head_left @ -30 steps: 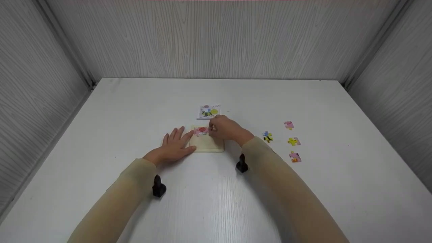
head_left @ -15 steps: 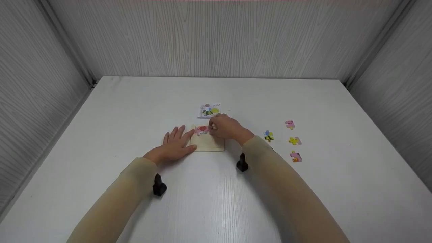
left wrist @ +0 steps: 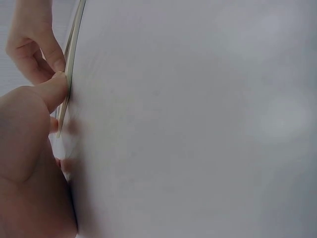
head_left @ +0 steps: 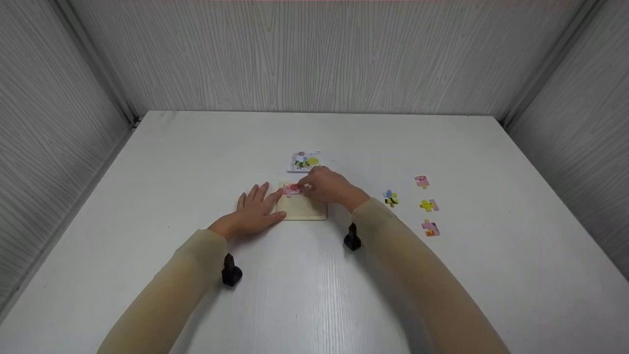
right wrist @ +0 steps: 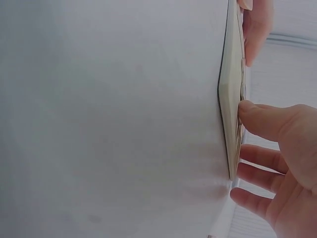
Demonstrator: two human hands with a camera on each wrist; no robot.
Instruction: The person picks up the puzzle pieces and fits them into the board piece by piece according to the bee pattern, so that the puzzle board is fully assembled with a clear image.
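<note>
A pale wooden puzzle board (head_left: pixel 300 208) lies at the middle of the white table (head_left: pixel 314 295). A pink and red puzzle piece (head_left: pixel 293 189) sits at the board's far left corner. My right hand (head_left: pixel 328 187) reaches over the board's far edge, its fingertips resting on that piece. In the right wrist view its thumb (right wrist: pixel 257 120) presses against the board (right wrist: pixel 229 99) while the other fingers lie fairly straight. My left hand (head_left: pixel 254 210) lies flat on the table with its fingers spread. Its thumb (left wrist: pixel 52 93) touches the board's left edge (left wrist: pixel 69 74).
A small picture card (head_left: pixel 304 161) lies just beyond the board. Several loose pieces lie to the right: a blue and yellow one (head_left: pixel 391 198), pink (head_left: pixel 421 181), yellow (head_left: pixel 428 205), pink and orange (head_left: pixel 430 228). Grey panel walls enclose the table on three sides.
My right hand's fingertips have slid a little to the left onto the pink piece. The left hand and the board have stayed where they were.
</note>
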